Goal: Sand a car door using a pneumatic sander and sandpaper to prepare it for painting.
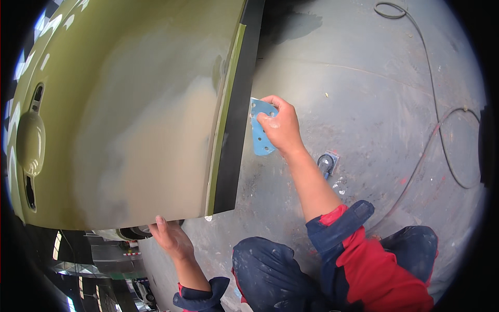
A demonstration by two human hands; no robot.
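An olive-green car door with a recessed handle fills the left side. On its surface spreads a dull grey and beige sanded patch. My right hand, just right of the door's black edge, pinches a blue sheet of sandpaper dotted with round holes, thumb on its face. Down at the door's near edge, my left hand grips the rim with the thumb up against it; its other fingers are partly hidden.
On the grey, dust-marked floor lies a small sanding tool beyond my right forearm. A dark hose loops along the right side. Under my arms are my bent knees. Past the door's near edge, a car wheel shows.
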